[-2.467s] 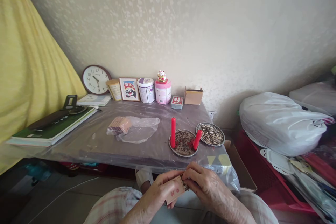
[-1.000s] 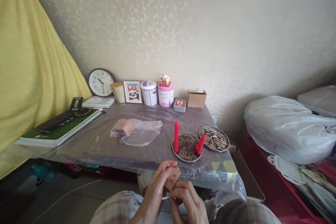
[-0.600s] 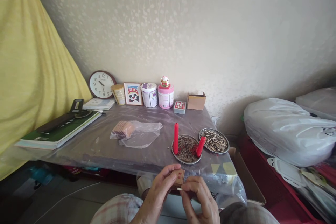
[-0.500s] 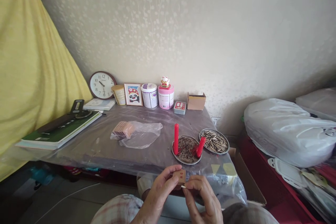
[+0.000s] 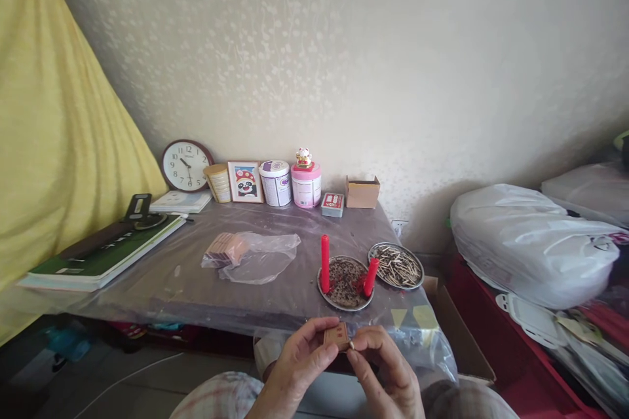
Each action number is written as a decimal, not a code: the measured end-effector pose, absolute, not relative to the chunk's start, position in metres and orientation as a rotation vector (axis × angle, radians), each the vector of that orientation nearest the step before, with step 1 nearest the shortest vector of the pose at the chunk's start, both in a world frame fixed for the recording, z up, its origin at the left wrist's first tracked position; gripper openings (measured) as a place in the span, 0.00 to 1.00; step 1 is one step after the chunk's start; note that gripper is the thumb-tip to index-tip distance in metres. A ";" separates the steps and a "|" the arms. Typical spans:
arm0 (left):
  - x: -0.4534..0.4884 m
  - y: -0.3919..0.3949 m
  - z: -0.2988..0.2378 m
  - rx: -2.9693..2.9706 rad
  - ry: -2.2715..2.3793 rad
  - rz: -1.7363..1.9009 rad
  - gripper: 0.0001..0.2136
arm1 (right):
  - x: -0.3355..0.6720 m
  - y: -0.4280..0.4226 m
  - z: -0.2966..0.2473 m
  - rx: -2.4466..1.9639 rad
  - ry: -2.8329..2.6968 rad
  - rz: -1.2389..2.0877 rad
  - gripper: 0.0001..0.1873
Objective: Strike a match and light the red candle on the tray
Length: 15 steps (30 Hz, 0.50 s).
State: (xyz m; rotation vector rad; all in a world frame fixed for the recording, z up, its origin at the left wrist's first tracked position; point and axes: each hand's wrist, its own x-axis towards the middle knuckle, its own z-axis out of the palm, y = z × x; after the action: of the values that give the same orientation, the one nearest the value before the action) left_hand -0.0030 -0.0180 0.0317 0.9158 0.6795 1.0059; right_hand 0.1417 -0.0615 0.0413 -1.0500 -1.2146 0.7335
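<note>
My left hand (image 5: 307, 360) is closed around a small brown matchbox (image 5: 336, 336) with red lettering, held low in front of the table's near edge. Pinched between the thumb and fingers of my right hand (image 5: 381, 366) is a match (image 5: 350, 345), its pale tip close against the matchbox's right side. Whether it touches the box I cannot tell. Just beyond my hands, a tall red candle (image 5: 325, 265) and a shorter, tilted red candle (image 5: 371, 277) stand on a round metal plate (image 5: 346, 308) with dark residue.
A second metal plate (image 5: 372, 251) holds many matchsticks (image 5: 396, 266). Several matchboxes (image 5: 226, 249) lie in a clear plastic bag (image 5: 268, 258). Along the wall stand a clock (image 5: 187, 165), a framed panda picture (image 5: 246, 183), tubs and a cardboard box (image 5: 362, 194). A green book (image 5: 103, 252) lies left.
The match in my right hand has shifted slightly right along the matchbox edge. The matchbox has turned a little, and the whole view has shifted slightly.
</note>
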 end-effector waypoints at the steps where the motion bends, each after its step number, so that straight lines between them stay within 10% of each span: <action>1: -0.003 -0.018 0.032 0.910 0.675 1.007 0.20 | 0.141 -0.062 0.041 -1.046 -1.125 0.812 0.05; 15: -0.007 -0.017 0.041 0.852 0.633 1.083 0.18 | 0.157 -0.045 0.039 -1.041 -0.876 0.856 0.16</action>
State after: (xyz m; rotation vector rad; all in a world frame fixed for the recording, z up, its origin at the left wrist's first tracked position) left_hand -0.0074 -0.0165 0.0415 0.8520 0.6326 1.0826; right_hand 0.1570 -0.0446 0.0392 -1.0410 -0.8762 0.8565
